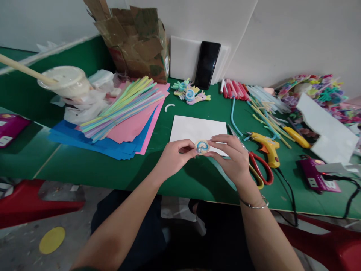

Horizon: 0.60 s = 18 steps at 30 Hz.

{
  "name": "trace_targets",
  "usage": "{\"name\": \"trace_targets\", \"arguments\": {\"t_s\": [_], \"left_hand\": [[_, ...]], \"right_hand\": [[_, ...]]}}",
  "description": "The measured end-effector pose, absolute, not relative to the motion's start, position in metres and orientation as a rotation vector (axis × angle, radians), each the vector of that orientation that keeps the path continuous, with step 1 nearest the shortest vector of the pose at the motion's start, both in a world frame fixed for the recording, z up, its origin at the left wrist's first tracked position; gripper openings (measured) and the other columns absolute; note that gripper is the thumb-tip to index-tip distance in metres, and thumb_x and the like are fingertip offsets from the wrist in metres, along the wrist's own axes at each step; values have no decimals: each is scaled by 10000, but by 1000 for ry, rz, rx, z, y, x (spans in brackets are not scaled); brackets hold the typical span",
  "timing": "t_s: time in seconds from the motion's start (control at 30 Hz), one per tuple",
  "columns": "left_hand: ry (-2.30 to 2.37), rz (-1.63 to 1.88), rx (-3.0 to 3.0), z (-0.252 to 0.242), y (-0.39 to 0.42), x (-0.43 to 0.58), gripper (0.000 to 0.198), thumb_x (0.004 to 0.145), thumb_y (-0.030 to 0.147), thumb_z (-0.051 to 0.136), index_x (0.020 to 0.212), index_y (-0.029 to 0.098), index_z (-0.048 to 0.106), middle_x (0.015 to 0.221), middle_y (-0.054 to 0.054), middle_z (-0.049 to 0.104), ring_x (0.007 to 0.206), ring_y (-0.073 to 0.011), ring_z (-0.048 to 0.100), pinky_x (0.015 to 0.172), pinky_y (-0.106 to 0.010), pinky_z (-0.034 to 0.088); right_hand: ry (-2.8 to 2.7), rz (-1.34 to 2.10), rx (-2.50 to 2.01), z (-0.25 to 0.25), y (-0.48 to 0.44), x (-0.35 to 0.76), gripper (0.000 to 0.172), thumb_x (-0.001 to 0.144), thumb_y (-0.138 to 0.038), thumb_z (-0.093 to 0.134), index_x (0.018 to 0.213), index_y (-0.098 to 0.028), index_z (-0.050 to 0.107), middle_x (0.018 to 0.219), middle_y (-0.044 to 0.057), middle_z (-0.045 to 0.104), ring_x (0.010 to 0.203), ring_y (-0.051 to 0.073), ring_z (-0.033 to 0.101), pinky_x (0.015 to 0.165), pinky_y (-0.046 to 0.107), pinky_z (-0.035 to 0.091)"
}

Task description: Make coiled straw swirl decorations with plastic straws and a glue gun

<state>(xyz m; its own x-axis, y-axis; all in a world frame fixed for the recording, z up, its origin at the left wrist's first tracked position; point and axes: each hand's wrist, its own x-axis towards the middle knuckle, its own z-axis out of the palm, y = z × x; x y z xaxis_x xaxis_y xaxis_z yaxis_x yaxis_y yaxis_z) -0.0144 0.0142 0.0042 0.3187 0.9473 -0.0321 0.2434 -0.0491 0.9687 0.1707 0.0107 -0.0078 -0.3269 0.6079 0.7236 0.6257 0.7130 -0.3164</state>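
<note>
A small round coil of cream and blue pipe cleaner is pinched between my two hands, just over the near edge of a white board. My left hand grips its left side between thumb and forefinger. On the other side my right hand holds it with thumb and fingertips. Under the right hand a pale blue pipe cleaner trails along the green table. Scissors with red and yellow handles lie just right of that hand, partly hidden by it. Beyond them rests a yellow glue gun.
Pipe cleaners lie on coloured sheets at left, beside a plastic cup. Behind are a cardboard box, finished pieces and a leaning phone. Glue-gun cable hangs off the front edge.
</note>
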Motion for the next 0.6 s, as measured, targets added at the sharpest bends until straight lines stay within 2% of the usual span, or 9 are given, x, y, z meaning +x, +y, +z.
{"name": "trace_targets", "arguments": {"t_s": [0.6], "left_hand": [[1110,845,1524,4,14,-14,148,771,256,574,642,182,575,653,6,623,649,-131,581,659,-255,444]], "right_hand": [[-2014,-21,-920,-8,11,171,212,781,-253,655,992,-243,647,866,53,681,840,204,651,702,374,514]]}}
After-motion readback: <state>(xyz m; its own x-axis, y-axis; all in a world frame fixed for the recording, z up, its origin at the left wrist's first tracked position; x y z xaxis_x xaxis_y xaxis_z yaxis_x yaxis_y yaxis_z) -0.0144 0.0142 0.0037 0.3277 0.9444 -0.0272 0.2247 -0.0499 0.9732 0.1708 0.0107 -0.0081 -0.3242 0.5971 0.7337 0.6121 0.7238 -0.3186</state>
